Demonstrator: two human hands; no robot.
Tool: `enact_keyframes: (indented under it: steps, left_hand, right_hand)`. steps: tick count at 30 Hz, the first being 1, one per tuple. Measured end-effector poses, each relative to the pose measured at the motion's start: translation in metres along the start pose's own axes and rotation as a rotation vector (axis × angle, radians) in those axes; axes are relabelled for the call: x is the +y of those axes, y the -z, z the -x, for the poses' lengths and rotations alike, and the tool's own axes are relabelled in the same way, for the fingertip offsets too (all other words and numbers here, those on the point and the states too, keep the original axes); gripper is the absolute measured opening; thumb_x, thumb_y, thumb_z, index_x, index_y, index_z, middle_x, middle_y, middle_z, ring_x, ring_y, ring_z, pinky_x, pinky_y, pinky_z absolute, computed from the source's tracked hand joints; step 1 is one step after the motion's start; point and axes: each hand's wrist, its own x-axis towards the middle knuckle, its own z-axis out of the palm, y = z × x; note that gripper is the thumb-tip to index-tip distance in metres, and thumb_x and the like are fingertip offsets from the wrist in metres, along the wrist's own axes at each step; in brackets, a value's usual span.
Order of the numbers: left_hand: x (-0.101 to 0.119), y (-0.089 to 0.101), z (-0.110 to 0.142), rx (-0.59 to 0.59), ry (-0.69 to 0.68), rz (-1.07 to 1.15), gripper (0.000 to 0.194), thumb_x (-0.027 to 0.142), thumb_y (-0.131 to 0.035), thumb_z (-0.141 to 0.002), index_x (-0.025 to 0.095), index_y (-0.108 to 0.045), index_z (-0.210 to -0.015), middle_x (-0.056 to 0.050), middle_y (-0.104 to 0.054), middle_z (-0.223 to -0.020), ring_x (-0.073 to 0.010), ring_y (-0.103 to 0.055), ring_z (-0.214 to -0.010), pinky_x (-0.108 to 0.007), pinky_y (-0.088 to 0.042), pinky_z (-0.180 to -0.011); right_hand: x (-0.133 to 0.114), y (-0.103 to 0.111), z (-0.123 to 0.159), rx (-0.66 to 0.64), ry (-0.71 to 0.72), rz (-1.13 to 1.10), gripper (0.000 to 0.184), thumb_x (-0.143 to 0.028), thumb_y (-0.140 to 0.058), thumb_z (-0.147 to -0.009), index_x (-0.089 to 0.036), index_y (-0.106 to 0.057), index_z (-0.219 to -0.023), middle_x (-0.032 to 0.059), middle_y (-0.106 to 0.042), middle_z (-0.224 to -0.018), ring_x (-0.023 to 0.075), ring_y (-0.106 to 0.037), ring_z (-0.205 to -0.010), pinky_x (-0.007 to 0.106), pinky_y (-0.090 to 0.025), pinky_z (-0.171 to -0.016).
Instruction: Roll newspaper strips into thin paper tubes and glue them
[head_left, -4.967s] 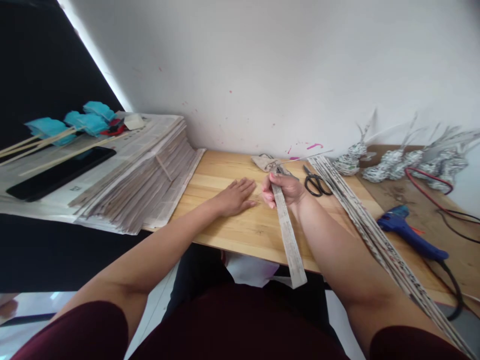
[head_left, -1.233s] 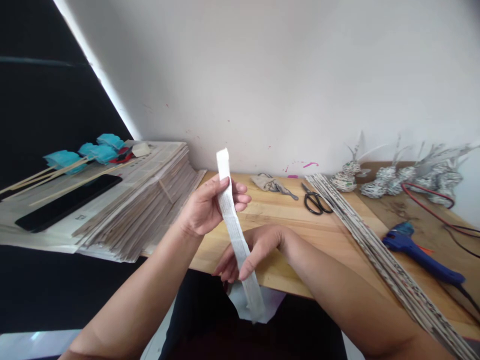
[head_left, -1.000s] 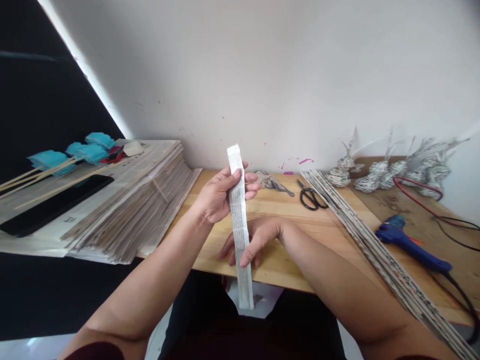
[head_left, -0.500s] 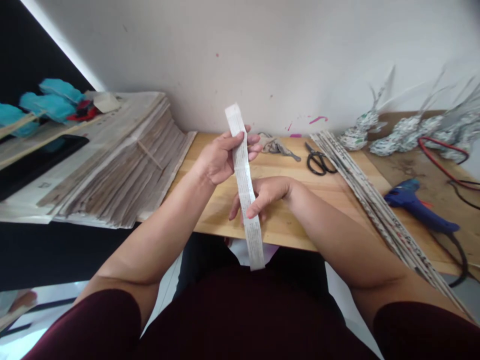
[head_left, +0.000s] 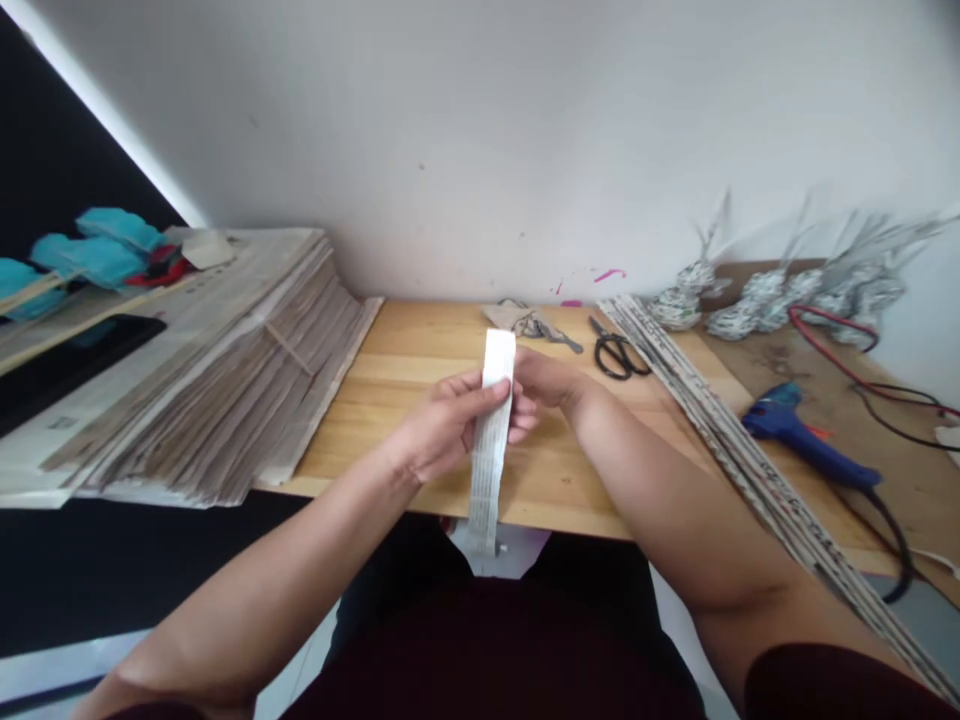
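A long, flat folded strip of printed newspaper [head_left: 489, 455] hangs nearly upright over the front edge of the wooden table. My left hand [head_left: 448, 425] is closed on its upper part, thumb across the front and fingers behind. Just behind the strip's top end is my right hand [head_left: 544, 376], close to the left fingertips. The paper and the left hand cover its fingers, so whether they grip the strip is hidden.
To the left lies a thick newspaper stack [head_left: 247, 400] with a black phone [head_left: 90, 360] on top. Scissors [head_left: 619, 352], thin rolled-paper sticks [head_left: 712, 440], a blue glue gun [head_left: 810, 440] and several woven paper pieces [head_left: 750, 300] lie to the right. A crumpled cloth [head_left: 529, 320] is near the wall.
The strip has come down and its lower end has swung slightly left. My right hand has moved from the strip's lower middle up behind its top. The camera view has tilted up.
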Motion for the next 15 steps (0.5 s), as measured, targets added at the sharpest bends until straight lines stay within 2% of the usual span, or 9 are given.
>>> enact_keyframes:
  steps: [2,4,5,6,7,8,10,12,15]
  left_hand:
    - [-0.011,0.009,-0.007,0.005,-0.011,0.005,0.014,0.019,-0.066,-0.086,0.007,-0.066,-0.094,-0.014,-0.072,-0.091,-0.0187,-0.072,-0.08,-0.028,-0.059,-0.075]
    - [-0.016,0.015,-0.017,0.044,-0.003,0.023,0.011,0.017,-0.067,-0.085,0.009,-0.064,-0.091,-0.014,-0.072,-0.092,-0.0176,-0.072,-0.08,-0.026,-0.059,-0.073]
    - [-0.017,0.016,-0.023,0.061,0.013,0.026,0.011,0.016,-0.067,-0.085,0.01,-0.063,-0.093,-0.014,-0.073,-0.092,-0.0173,-0.072,-0.079,-0.026,-0.059,-0.072]
    - [-0.018,0.017,-0.028,0.07,0.029,0.027,0.013,0.015,-0.067,-0.085,0.01,-0.062,-0.095,-0.013,-0.073,-0.092,-0.0171,-0.072,-0.077,-0.026,-0.059,-0.07]
    - [-0.018,0.017,-0.034,0.067,0.042,0.025,0.016,0.015,-0.066,-0.085,0.011,-0.061,-0.099,-0.013,-0.073,-0.09,-0.017,-0.072,-0.075,-0.026,-0.059,-0.069]
    - [-0.019,0.016,-0.039,0.06,0.054,0.019,0.019,0.015,-0.066,-0.085,0.012,-0.06,-0.103,-0.013,-0.073,-0.089,-0.0172,-0.072,-0.073,-0.026,-0.059,-0.068]
    - [-0.019,0.013,-0.048,0.036,0.072,0.006,0.021,0.017,-0.065,-0.085,0.013,-0.059,-0.106,-0.012,-0.073,-0.085,-0.0176,-0.071,-0.069,-0.026,-0.058,-0.064]
    - [-0.018,0.01,-0.057,0.021,0.087,-0.007,0.019,0.022,-0.066,-0.086,0.013,-0.061,-0.101,-0.011,-0.072,-0.08,-0.018,-0.07,-0.067,-0.027,-0.056,-0.062]
    - [-0.012,0.007,-0.072,0.009,0.06,-0.046,0.022,0.032,-0.07,-0.083,0.012,-0.066,-0.091,-0.009,-0.071,-0.074,-0.0167,-0.069,-0.065,-0.026,-0.054,-0.064]
  right_hand:
    - [0.003,0.013,-0.002,0.382,0.082,0.2,0.027,-0.039,-0.06,-0.086,-0.014,-0.067,-0.094,0.0039,-0.068,-0.072,0.0145,-0.063,-0.062,0.027,-0.051,-0.061]
    - [0.009,0.03,-0.002,0.806,0.146,0.521,0.027,-0.034,-0.056,-0.088,-0.014,-0.069,-0.101,0.0094,-0.071,-0.095,0.0189,-0.065,-0.085,0.032,-0.05,-0.08]
    - [0.014,0.038,-0.001,0.954,0.142,0.682,0.029,-0.031,-0.054,-0.088,-0.014,-0.069,-0.106,0.0119,-0.069,-0.104,0.0217,-0.063,-0.098,0.034,-0.046,-0.09]
    - [0.018,0.046,0.0,1.045,0.085,0.798,0.034,-0.031,-0.056,-0.087,-0.012,-0.067,-0.113,0.0149,-0.067,-0.11,0.0245,-0.061,-0.104,0.036,-0.044,-0.093]
    - [0.023,0.053,0.001,1.091,0.021,0.878,0.041,-0.032,-0.058,-0.086,-0.01,-0.064,-0.12,0.0179,-0.064,-0.117,0.0266,-0.058,-0.109,0.037,-0.043,-0.094]
    - [0.028,0.058,0.002,1.084,-0.029,0.95,0.047,-0.035,-0.058,-0.087,-0.01,-0.06,-0.126,0.0197,-0.061,-0.121,0.0278,-0.056,-0.112,0.037,-0.042,-0.094]
    - [0.034,0.062,0.003,1.025,-0.112,1.045,0.043,-0.036,-0.054,-0.089,-0.013,-0.061,-0.124,0.0186,-0.061,-0.119,0.0273,-0.057,-0.108,0.035,-0.043,-0.088]
    - [0.035,0.062,0.003,0.975,-0.158,1.086,0.031,-0.031,-0.049,-0.09,-0.016,-0.068,-0.109,0.0153,-0.065,-0.108,0.025,-0.059,-0.098,0.033,-0.042,-0.081]
    - [0.03,0.057,0.002,0.985,-0.192,1.084,0.026,-0.025,-0.046,-0.089,-0.016,-0.071,-0.086,0.0128,-0.067,-0.095,0.0225,-0.06,-0.085,0.031,-0.039,-0.072]
